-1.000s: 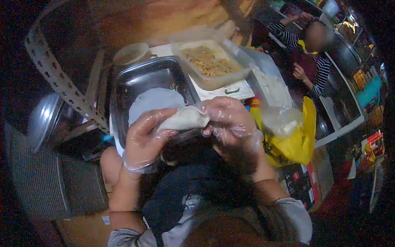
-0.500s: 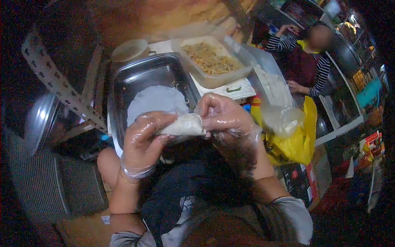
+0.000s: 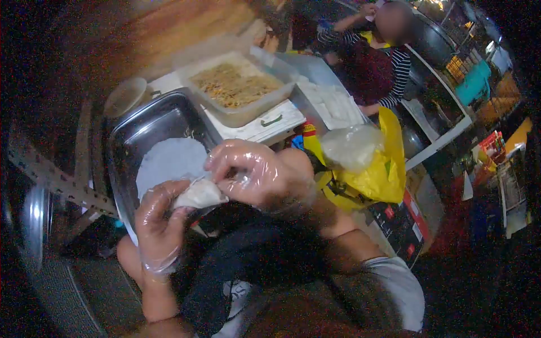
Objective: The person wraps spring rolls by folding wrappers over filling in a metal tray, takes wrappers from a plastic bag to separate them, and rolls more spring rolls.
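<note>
A white, partly formed spring roll (image 3: pixel 200 195) is held between my two hands, over the near edge of a dark metal tray (image 3: pixel 121 132). My left hand (image 3: pixel 160 222), in a clear plastic glove, grips its left end between thumb and fingers. My right hand (image 3: pixel 259 174), gloved the same way, is curled with its fingertips pinched at the roll's upper right side. Those fingertips partly hide the roll. Round white wrappers (image 3: pixel 169 163) lie flat in the tray, just beyond my left hand.
A plastic tub of shredded filling (image 3: pixel 234 84) stands behind the tray, with a round container (image 3: pixel 125 97) to its left. White rolls (image 3: pixel 329 104) lie in a bin at right. A yellow bag (image 3: pixel 366 174) sits nearer. A person in striped sleeves (image 3: pixel 372 62) is across from me.
The camera view has shifted, so the scene sits further left. My right hand has turned and curled over the roll, which now looks shorter and more tilted. My left hand keeps its grip.
</note>
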The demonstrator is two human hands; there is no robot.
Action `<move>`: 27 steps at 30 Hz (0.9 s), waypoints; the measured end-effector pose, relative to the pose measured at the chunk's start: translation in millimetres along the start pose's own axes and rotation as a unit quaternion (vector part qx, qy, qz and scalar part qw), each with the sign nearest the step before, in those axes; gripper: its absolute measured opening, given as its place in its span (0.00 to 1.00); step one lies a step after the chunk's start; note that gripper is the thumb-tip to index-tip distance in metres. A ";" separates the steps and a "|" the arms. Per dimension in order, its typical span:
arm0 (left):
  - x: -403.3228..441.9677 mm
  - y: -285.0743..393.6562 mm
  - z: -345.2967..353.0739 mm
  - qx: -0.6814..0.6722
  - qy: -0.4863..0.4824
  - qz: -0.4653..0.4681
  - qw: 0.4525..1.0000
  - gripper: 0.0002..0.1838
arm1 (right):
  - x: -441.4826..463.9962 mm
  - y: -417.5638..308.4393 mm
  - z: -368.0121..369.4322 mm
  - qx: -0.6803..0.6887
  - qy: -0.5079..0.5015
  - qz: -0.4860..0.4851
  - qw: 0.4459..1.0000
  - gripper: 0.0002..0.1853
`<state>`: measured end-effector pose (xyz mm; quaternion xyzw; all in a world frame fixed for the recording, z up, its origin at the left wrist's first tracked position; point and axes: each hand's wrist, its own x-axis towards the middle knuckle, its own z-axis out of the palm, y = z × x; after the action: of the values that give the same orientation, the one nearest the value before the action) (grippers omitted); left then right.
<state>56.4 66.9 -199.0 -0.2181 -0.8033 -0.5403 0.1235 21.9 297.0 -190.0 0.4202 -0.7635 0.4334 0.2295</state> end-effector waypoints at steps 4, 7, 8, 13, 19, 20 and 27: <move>3.8 15.1 2.1 -0.021 -0.009 -0.089 0.996 0.17 | 8.0 -11.5 -9.4 -0.094 -0.041 -0.029 0.994 0.17; 4.2 9.0 5.1 -0.050 -0.031 -0.061 0.996 0.17 | 12.2 -40.8 -13.0 -0.038 -0.126 0.106 0.986 0.36; 5.9 11.7 5.1 -0.015 -0.050 -0.050 0.997 0.16 | 11.2 -38.5 -10.4 -0.063 -0.159 0.114 0.979 0.37; 23.1 43.0 7.1 0.093 -0.112 -0.027 0.989 0.13 | 18.8 -36.4 -3.4 -0.205 -0.310 0.224 0.901 0.38; 37.6 39.5 -0.8 0.045 -0.146 0.002 0.988 0.14 | -0.2 -22.9 -22.0 -0.094 -0.119 0.054 0.987 0.24; 41.2 39.2 -0.7 0.039 -0.149 0.028 0.988 0.16 | -1.0 -26.0 -29.5 -0.140 -0.151 0.029 0.978 0.23; 53.7 52.5 -12.0 -0.032 0.059 0.105 0.992 0.36 | 15.1 16.5 -73.5 0.097 -0.136 0.328 0.930 0.23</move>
<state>34.4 84.3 -128.4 -0.2727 -0.7495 -0.5616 0.2202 -1.1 357.6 -148.8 0.2213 -0.8371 0.4950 -0.0730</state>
